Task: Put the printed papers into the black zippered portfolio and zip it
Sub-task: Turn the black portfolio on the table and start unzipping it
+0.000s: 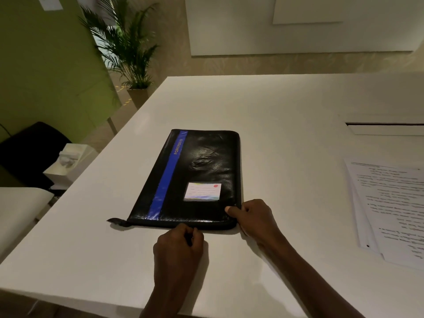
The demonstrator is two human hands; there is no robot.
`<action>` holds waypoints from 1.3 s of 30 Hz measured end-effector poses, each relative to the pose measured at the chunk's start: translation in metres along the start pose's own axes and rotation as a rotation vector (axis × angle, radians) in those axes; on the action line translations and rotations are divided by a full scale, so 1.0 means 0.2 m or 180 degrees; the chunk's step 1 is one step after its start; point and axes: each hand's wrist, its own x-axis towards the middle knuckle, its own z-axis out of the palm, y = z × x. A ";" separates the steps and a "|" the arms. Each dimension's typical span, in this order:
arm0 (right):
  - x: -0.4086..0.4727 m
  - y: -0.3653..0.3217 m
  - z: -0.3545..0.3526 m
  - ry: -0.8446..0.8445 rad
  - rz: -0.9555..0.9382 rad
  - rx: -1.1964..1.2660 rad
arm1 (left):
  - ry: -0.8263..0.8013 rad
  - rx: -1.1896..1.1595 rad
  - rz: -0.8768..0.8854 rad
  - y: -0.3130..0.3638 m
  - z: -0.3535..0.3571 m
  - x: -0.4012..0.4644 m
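Lying closed, the portfolio [195, 177] has both hands' grips pinching its near edge, papers [394, 210] apart.

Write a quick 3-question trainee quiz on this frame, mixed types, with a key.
1. True or false: the printed papers are already inside the portfolio.
2. Which hand pinches at the portfolio's near edge? A) left hand B) right hand
3. Fill in: the stripe on the portfolio is ____.

Key: 1 false, they lie on the table to its right; 2 A, the right hand steadies the near right corner; 3 blue.
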 end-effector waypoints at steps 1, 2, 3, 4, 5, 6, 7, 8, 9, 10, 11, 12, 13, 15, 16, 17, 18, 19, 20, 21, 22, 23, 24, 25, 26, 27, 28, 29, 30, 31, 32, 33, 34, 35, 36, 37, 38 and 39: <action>0.00 0.00 0.00 -0.0011 0.0017 0.0023 | -0.0017 -0.0001 -0.0030 -0.01 -0.01 0.00; 0.00 0.00 0.00 -0.0030 0.0048 0.0060 | -0.0045 -0.0015 -0.0029 -0.02 -0.02 0.01; 0.00 0.01 0.00 -0.0057 0.0080 0.0095 | -0.0069 -0.0030 -0.0008 -0.03 -0.02 0.00; 0.00 0.00 0.00 -0.0099 0.0100 0.0100 | -0.0083 -0.0041 0.0014 -0.03 -0.02 0.00; 0.00 0.00 -0.01 -0.0156 0.0111 0.0050 | -0.0091 -0.0058 0.0031 -0.03 -0.02 0.00; 0.00 0.00 -0.01 -0.0215 0.0111 -0.0020 | -0.0087 -0.0077 0.0046 -0.03 -0.02 0.00; 0.00 0.00 -0.01 -0.0263 0.0102 -0.0089 | -0.0079 -0.0083 0.0051 -0.04 -0.02 0.00; 0.00 -0.01 -0.01 -0.0273 0.0086 -0.0147 | -0.0076 -0.0072 0.0064 -0.05 -0.02 0.00; 0.01 0.00 -0.01 -0.0254 0.0075 -0.0209 | -0.0076 -0.0052 0.0082 -0.05 -0.02 0.00; 0.01 0.00 -0.01 -0.0224 0.0058 -0.0279 | -0.0077 -0.0031 0.0093 -0.06 -0.02 0.00; 0.01 0.00 0.00 -0.0192 0.0040 -0.0340 | -0.0077 -0.0009 0.0085 -0.06 -0.02 0.01; 0.02 0.00 0.00 -0.0157 0.0032 -0.0354 | -0.0072 0.0012 0.0066 -0.07 -0.02 0.01; 0.02 0.01 0.00 -0.0116 0.0040 -0.0301 | -0.0061 0.0028 0.0037 -0.07 -0.02 0.01; 0.03 0.03 0.01 -0.0037 0.0078 -0.0187 | -0.0037 0.0040 -0.0033 -0.09 -0.03 0.03; 0.03 0.03 0.01 -0.0002 0.0083 -0.0205 | -0.0017 0.0047 -0.0072 -0.11 -0.04 0.04; 0.03 0.03 0.02 0.0021 0.0079 -0.0246 | 0.0013 0.0058 -0.0123 -0.12 -0.05 0.04; 0.03 0.04 0.02 0.0038 0.0070 -0.0271 | 0.0045 0.0077 -0.0192 -0.13 -0.06 0.05; 0.04 0.04 0.02 0.0049 0.0059 -0.0286 | 0.0080 0.0098 -0.0267 -0.14 -0.08 0.05; 0.04 0.04 0.02 0.0054 0.0055 -0.0301 | 0.0117 0.0116 -0.0337 -0.15 -0.09 0.06; 0.04 0.04 0.02 0.0057 0.0061 -0.0318 | 0.0152 0.0125 -0.0402 -0.16 -0.11 0.06; 0.04 0.04 0.02 0.0055 0.0074 -0.0326 | 0.0183 0.0126 -0.0457 -0.17 -0.13 0.07; 0.04 0.04 0.02 0.0052 0.0084 -0.0325 | 0.0215 0.0121 -0.0494 -0.18 -0.15 0.08; 0.04 0.04 0.02 0.0057 0.0085 -0.0321 | 0.0249 0.0125 -0.0523 -0.19 -0.16 0.09; 0.04 0.04 0.02 0.0069 0.0085 -0.0330 | 0.0276 0.0134 -0.0553 -0.21 -0.17 0.09; 0.04 0.05 0.02 0.0077 0.0087 -0.0350 | 0.0297 0.0137 -0.0592 -0.22 -0.19 0.10; 0.04 0.05 0.02 0.0082 0.0084 -0.0381 | 0.0309 0.0129 -0.0626 -0.23 -0.20 0.10; 0.04 0.05 0.02 0.0082 0.0080 -0.0415 | 0.0317 0.0121 -0.0648 -0.23 -0.20 0.10; 0.04 0.04 0.02 0.0084 0.0075 -0.0434 | 0.0321 0.0121 -0.0656 -0.23 -0.21 0.10; 0.04 0.04 0.02 0.0084 0.0079 -0.0433 | 0.0320 0.0121 -0.0662 -0.23 -0.21 0.10; 0.04 0.04 0.02 0.0082 0.0079 -0.0427 | 0.0326 0.0117 -0.0674 -0.23 -0.21 0.10; 0.04 0.04 0.02 0.0073 0.0086 -0.0425 | 0.0338 0.0111 -0.0694 -0.23 -0.21 0.10; 0.04 0.04 0.02 0.0060 0.0089 -0.0437 | 0.0357 0.0105 -0.0716 -0.23 -0.22 0.10; 0.04 0.04 0.02 0.0048 0.0088 -0.0457 | 0.0381 0.0113 -0.0741 -0.23 -0.22 0.10; 0.04 0.04 0.02 0.0043 0.0084 -0.0471 | 0.0404 0.0140 -0.0770 -0.24 -0.23 0.11; 0.04 0.04 0.02 0.0041 0.0082 -0.0466 | 0.0431 0.0164 -0.0796 -0.25 -0.23 0.12; 0.04 0.03 0.02 0.0034 0.0083 -0.0459 | 0.0465 0.0179 -0.0829 -0.27 -0.24 0.12; 0.04 0.03 0.02 0.0022 0.0082 -0.0468 | 0.0506 0.0182 -0.0867 -0.28 -0.25 0.13; 0.04 0.03 0.02 0.0007 0.0078 -0.0493 | 0.0542 0.0181 -0.0901 -0.30 -0.26 0.13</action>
